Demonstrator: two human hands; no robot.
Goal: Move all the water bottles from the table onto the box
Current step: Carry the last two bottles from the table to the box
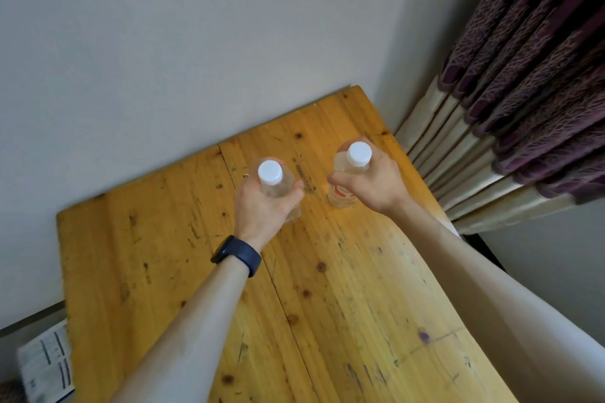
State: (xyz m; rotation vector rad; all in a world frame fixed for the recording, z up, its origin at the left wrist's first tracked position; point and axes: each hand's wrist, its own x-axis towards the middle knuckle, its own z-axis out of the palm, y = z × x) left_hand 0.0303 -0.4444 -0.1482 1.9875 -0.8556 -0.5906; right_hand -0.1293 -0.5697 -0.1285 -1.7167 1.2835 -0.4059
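Left hand (pixel 262 206): fingers and thumb wrap round the upper body of the left bottle (pixel 278 185), white cap up. Right hand (pixel 376 181): same grip on the right bottle (pixel 342 195), with a red label partly visible below the thumb. Both bottles stand upright over the far half of the table (pixel 327 304), side by side, not touching. The bases are hidden or blurred, so contact with the tabletop cannot be confirmed. A dark wristband (pixel 236 255) sits on the left wrist. At lower left, a printed white object (pixel 45 363) is cut off by the frame edge; its text is illegible
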